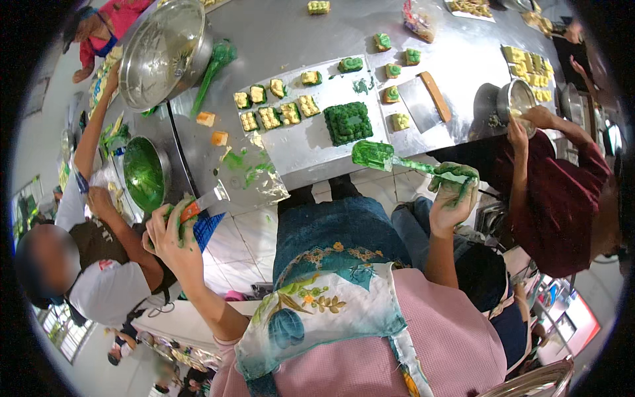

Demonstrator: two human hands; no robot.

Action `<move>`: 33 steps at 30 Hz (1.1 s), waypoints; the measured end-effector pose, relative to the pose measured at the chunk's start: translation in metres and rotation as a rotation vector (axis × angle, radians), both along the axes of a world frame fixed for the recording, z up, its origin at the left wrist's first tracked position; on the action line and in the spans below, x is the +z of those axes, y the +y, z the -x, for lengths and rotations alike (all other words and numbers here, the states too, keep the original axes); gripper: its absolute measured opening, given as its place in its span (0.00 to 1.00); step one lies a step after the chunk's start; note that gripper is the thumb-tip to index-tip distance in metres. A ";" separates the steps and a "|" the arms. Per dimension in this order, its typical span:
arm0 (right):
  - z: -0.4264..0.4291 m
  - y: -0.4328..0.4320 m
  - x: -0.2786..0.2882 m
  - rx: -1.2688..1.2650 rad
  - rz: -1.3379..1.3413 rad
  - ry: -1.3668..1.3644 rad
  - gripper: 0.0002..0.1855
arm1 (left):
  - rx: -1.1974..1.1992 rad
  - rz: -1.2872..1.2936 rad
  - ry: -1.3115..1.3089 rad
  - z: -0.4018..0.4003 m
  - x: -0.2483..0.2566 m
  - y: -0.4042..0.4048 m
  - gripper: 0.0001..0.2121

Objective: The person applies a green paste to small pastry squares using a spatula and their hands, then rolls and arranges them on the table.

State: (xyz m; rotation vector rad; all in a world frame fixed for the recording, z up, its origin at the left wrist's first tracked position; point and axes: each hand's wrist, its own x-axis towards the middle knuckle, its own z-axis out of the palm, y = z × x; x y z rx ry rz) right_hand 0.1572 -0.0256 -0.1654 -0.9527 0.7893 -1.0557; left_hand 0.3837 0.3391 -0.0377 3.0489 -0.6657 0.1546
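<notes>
My left hand, smeared with green, grips the orange handle of a metal spatula near the table's front edge. In my right hand, also smeared green, is a silicone spatula coated in green cream, its head just in front of a white board. On that board stand a square cake covered in green piped cream and several small cakes with pale yellow tops. Right of the board, small cakes with green topping sit near a bench scraper with a wooden handle.
A large steel bowl tilts at upper left beside a green-coated spatula. A bowl of green cream is at left, close to a person. Another person holds a small bowl at right. Two cake pieces lie left of the board.
</notes>
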 end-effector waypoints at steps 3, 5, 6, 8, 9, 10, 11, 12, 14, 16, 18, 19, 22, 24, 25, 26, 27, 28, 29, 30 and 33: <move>-0.006 -0.009 0.006 0.251 0.102 -0.098 0.18 | 0.034 -0.069 -0.081 0.009 -0.006 -0.005 0.12; -0.002 -0.012 -0.002 0.218 0.144 0.002 0.18 | 0.067 -0.054 -0.049 0.014 -0.008 -0.006 0.12; 0.000 -0.013 -0.005 0.164 0.205 0.095 0.19 | 0.079 -0.023 -0.028 0.015 -0.010 -0.007 0.12; -0.002 -0.016 0.000 0.178 0.217 0.137 0.19 | 0.096 -0.015 0.010 0.021 -0.012 -0.009 0.13; -0.004 -0.017 0.004 0.284 0.201 0.036 0.18 | 0.089 -0.021 0.003 0.023 -0.014 -0.010 0.13; -0.006 -0.019 0.010 0.388 0.181 -0.067 0.18 | 0.082 -0.028 -0.003 0.026 -0.015 -0.012 0.13; -0.010 -0.023 0.019 0.479 0.190 -0.064 0.18 | 0.098 -0.027 0.010 0.027 -0.016 -0.015 0.13; -0.012 -0.025 0.021 0.487 0.187 -0.061 0.18 | 0.105 -0.029 0.014 0.028 -0.017 -0.015 0.13; -0.013 -0.032 0.022 0.609 0.261 -0.048 0.16 | 0.126 -0.004 0.042 0.031 -0.019 -0.016 0.13; -0.007 -0.033 0.008 0.620 0.272 -0.033 0.19 | 0.145 -0.022 0.048 0.034 -0.020 -0.017 0.13; -0.001 -0.029 -0.010 0.370 0.306 0.160 0.24 | 0.168 -0.044 0.054 0.038 -0.019 -0.016 0.13; 0.013 -0.038 -0.022 0.433 0.270 0.217 0.29 | 0.183 -0.053 0.052 0.041 -0.019 -0.014 0.13; -0.012 -0.036 -0.005 0.572 0.249 0.129 0.28 | 0.179 -0.062 0.038 0.043 -0.022 -0.012 0.12; -0.023 -0.036 0.003 0.671 0.220 0.082 0.28 | 0.182 -0.062 0.027 0.047 -0.024 -0.008 0.12; -0.025 -0.035 0.003 0.666 0.218 0.086 0.26 | 0.196 -0.071 0.024 0.049 -0.024 -0.007 0.12; -0.024 -0.037 0.000 0.666 0.216 0.089 0.26 | 0.209 -0.080 0.023 0.049 -0.023 -0.006 0.12; -0.024 -0.039 -0.004 0.665 0.217 0.091 0.25 | 0.214 -0.078 0.023 0.051 -0.024 -0.005 0.12; -0.017 -0.046 -0.016 0.664 0.246 0.106 0.24 | 0.215 -0.076 0.013 0.052 -0.024 -0.005 0.12; -0.017 -0.047 -0.017 0.663 0.261 0.113 0.23 | 0.214 -0.075 0.003 0.053 -0.024 -0.005 0.12; -0.018 -0.048 -0.017 0.663 0.275 0.120 0.23 | 0.217 -0.075 0.004 0.054 -0.024 -0.004 0.12; -0.026 -0.041 -0.009 0.668 0.279 0.133 0.22 | 0.219 -0.074 0.005 0.056 -0.025 -0.003 0.12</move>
